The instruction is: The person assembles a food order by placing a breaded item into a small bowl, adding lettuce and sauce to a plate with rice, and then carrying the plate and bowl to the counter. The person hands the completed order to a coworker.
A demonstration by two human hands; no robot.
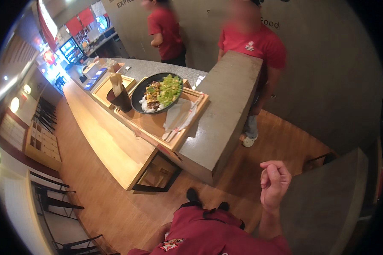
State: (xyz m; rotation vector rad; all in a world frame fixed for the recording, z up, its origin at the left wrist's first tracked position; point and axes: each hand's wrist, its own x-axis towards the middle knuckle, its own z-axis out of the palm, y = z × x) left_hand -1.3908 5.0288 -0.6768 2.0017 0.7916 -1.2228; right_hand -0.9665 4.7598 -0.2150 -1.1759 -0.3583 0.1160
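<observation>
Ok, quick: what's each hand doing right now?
Left hand: not in view.
Right hand: raised, fingers curled loosely, holding nothing, touching nothing.

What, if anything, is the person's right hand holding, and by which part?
Nothing: the right hand is raised with fingers loosely curled, empty, well apart from the wooden tray on the counter. The left hand is not in view.

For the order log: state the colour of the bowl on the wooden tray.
Black: the bowl on the wooden tray, seen in the head view.
</observation>
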